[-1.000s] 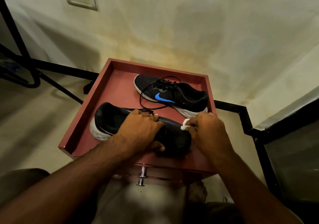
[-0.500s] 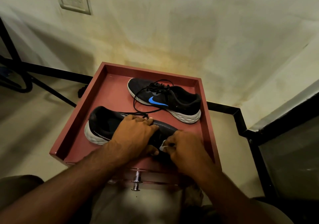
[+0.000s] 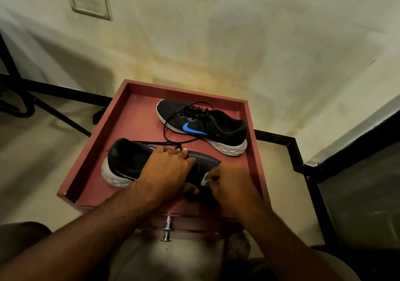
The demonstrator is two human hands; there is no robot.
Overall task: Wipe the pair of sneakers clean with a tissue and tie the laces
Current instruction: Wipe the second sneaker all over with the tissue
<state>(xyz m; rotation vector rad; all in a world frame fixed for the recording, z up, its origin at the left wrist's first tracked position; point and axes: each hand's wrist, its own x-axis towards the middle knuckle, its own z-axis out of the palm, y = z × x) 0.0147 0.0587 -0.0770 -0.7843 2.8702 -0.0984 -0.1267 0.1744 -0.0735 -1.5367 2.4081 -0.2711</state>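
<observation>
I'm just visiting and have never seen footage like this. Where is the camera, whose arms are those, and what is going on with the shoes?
There is no machine here. The one camera sits on a person's head and looks down, so the arms are that person's own. A red wooden tray on a small drawer unit holds two black sneakers. The left hand grips the near sneaker to steady it. The right hand pinches a small white tissue against that shoe's toe end. The far sneaker, with a blue logo, lies untouched, its laces loose.
</observation>
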